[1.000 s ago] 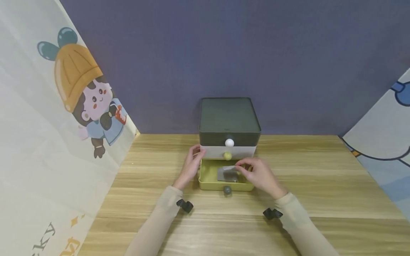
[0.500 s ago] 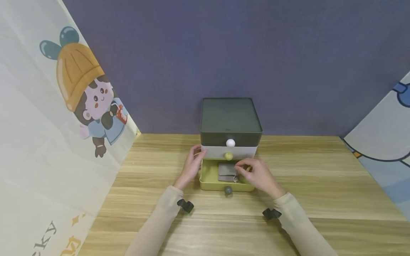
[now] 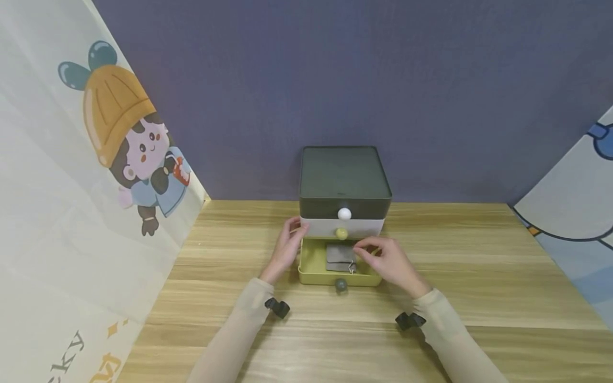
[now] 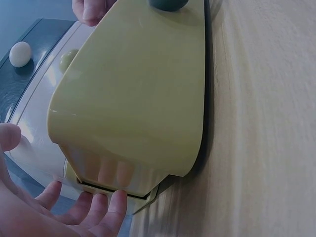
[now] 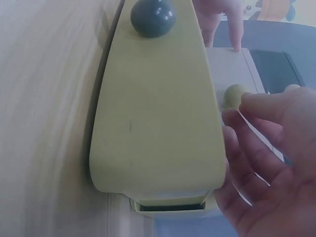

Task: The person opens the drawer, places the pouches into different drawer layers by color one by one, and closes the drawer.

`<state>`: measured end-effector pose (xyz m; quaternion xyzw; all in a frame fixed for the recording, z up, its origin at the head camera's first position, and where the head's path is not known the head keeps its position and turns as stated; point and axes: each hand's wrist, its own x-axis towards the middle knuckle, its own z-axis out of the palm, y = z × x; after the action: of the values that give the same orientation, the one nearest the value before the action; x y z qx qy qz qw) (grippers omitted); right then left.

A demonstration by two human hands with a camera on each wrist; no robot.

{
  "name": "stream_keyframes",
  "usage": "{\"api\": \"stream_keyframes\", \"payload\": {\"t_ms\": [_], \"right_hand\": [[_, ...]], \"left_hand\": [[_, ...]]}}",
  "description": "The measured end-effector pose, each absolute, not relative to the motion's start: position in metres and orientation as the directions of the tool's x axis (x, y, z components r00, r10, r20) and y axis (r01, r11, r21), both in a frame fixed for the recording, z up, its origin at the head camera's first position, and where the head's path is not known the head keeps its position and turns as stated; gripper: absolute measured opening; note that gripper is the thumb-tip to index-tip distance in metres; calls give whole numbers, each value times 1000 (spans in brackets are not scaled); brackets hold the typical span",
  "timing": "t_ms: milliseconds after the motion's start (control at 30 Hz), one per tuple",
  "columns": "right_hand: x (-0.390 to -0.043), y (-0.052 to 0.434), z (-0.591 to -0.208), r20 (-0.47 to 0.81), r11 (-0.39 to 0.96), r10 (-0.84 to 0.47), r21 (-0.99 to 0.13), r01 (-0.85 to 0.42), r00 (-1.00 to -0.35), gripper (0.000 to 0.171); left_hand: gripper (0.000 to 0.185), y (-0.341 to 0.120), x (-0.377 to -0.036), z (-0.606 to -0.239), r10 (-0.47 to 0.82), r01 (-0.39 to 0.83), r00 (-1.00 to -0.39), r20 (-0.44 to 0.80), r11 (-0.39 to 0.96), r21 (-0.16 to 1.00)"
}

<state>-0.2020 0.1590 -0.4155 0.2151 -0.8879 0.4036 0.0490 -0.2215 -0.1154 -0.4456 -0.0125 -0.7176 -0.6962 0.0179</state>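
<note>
A small mini drawer chest (image 3: 346, 173) stands against the back wall, its yellow-green bottom drawer (image 3: 318, 278) pulled out. In that drawer lies a flat grey folded piece like a pouch or small wallet (image 3: 339, 253), with a small silvery metal bit (image 3: 351, 268) at its front right. My left hand (image 3: 286, 246) rests against the chest's left side; its fingertips (image 4: 116, 202) touch near the drawer opening. Above the drawer's right part is my right hand (image 3: 389, 261), thumb and forefinger close to the grey piece. A slight gap shows between those fingertips in the right wrist view.
A white drawer (image 3: 321, 227) with a yellow knob (image 3: 341, 233) and a dark top drawer (image 3: 318, 208) with a white knob (image 3: 344, 214) are pushed in. The open drawer's dark knob (image 3: 341, 285) juts toward the table (image 3: 306, 335).
The grey piece's flap, raised by my right fingers a second ago, now lies flat. My right hand has shifted slightly right, away from it. The left hand keeps its place.
</note>
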Motion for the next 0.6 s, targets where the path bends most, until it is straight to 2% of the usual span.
{"api": "stream_keyframes", "payload": {"t_ms": [600], "right_hand": [[-189,160,-411,251,553,-298,-741,-381,-921,15]], "left_hand": [[56,-115,-223,-447,-10,48,-999,48,11,999]]}}
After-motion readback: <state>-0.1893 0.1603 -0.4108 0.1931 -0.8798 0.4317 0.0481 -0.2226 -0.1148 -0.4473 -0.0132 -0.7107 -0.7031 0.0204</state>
